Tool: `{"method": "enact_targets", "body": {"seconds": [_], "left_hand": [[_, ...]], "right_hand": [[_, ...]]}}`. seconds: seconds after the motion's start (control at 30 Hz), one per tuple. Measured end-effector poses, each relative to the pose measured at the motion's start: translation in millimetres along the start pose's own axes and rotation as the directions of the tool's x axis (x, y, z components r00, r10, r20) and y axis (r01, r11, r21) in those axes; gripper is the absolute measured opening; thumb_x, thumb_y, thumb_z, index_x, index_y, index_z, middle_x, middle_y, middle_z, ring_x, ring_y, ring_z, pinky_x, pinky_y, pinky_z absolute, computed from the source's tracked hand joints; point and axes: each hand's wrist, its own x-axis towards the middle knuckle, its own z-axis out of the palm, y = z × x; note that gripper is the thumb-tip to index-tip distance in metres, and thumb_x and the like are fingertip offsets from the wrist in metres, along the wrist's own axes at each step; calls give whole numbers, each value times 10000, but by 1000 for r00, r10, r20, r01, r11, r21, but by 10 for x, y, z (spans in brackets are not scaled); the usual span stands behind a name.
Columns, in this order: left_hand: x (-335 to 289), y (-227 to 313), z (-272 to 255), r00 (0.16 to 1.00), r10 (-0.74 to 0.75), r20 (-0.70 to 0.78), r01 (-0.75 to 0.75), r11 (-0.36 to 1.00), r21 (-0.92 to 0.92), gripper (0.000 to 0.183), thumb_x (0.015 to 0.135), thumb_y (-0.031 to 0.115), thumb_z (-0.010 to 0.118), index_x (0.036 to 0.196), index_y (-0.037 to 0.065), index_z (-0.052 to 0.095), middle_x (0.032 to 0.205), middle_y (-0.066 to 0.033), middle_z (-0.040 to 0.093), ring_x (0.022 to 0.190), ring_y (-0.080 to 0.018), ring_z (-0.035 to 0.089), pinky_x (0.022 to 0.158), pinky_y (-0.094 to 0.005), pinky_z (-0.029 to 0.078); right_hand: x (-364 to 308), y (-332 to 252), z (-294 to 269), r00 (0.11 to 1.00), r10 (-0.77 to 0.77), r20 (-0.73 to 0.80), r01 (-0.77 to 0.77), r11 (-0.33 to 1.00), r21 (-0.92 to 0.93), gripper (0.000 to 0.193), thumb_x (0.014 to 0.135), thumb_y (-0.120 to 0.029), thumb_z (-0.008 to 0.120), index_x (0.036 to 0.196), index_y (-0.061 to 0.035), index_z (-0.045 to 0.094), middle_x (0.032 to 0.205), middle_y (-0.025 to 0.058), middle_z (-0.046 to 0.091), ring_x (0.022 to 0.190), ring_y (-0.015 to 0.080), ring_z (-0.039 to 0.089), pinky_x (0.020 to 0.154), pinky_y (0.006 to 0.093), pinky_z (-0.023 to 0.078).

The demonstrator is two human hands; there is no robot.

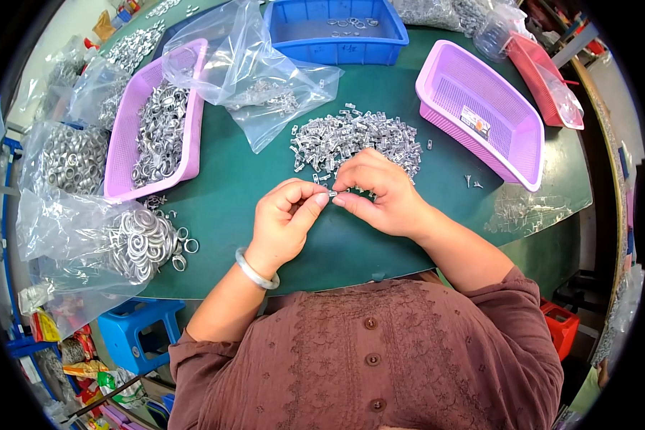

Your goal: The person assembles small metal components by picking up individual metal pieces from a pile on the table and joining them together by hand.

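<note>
My left hand and my right hand meet over the green table, just in front of a pile of small silver metal parts. Between the fingertips of both hands is one small metal part, pinched from either side by thumb and forefinger. Its exact shape is mostly covered by the fingers. A few loose parts from the pile lie right beside my left fingertips. A pale bangle sits on my left wrist.
On the left stands a pink basket of metal rings, near a heap of larger rings on plastic. A clear bag lies behind the pile, before a blue bin. A second pink basket and a red basket stand right.
</note>
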Motion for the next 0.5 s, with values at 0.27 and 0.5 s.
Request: {"method": "enact_targets", "body": {"seconds": [0.27,0.5], "left_hand": [[10,10,6,997,73,-8,-73,997,-28,67,779,-6,593,845,-2,608,784,-40,573,690,-89,531,604,-203,428],[13,10,-16,999,39,-1,-39,998,-53,77,778,-8,598,854,-10,608,799,-41,575,707,-90,534,625,-200,432]], "right_hand": [[-12,4,20,999,36,-22,-35,999,40,146,653,-32,668,766,-50,577,796,59,561,780,237,525,671,329,431],[-6,0,25,999,27,-24,-26,999,28,150,649,-23,665,768,-49,576,800,61,563,790,242,530,677,334,433]]}}
